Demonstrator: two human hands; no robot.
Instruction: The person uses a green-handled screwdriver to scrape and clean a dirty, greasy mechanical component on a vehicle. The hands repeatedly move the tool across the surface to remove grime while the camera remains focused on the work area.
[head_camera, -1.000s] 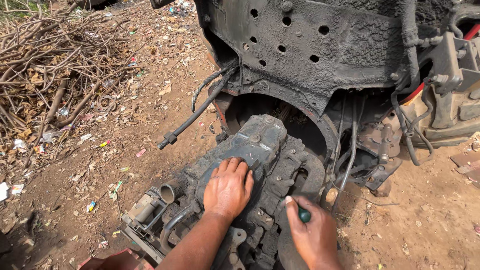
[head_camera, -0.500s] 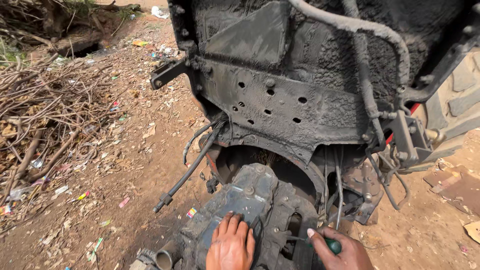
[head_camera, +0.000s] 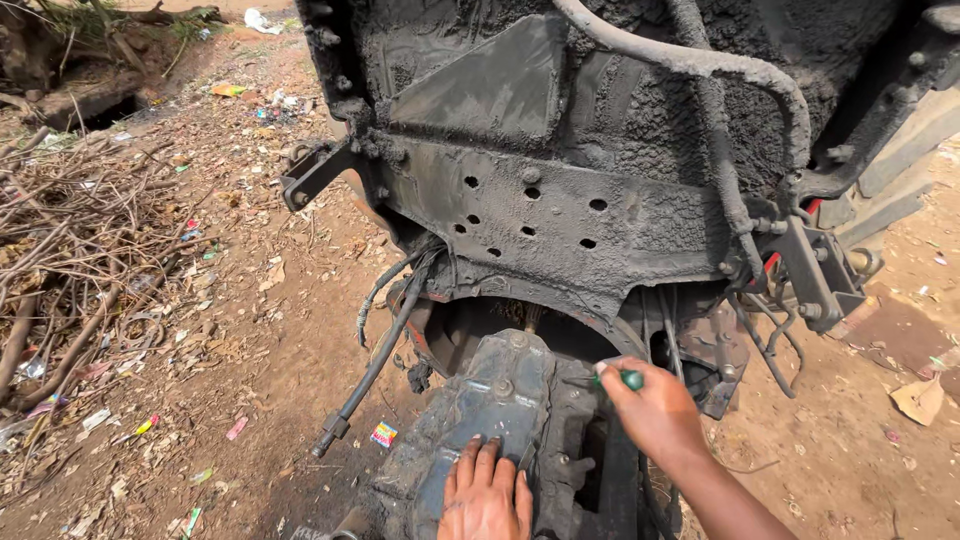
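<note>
Our left hand (head_camera: 487, 494) lies flat, fingers spread, on the dirty grey metal gearbox (head_camera: 497, 412), while our right hand (head_camera: 655, 408) grips what looks like a green-handled screwdriver (head_camera: 620, 380).

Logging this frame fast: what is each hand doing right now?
Left hand: open, fingers spread, palm flat on the grimy grey housing.
Right hand: closed around a green-handled screwdriver.

Dry branches (head_camera: 70, 260) and litter (head_camera: 382, 434) on dirt.
</note>
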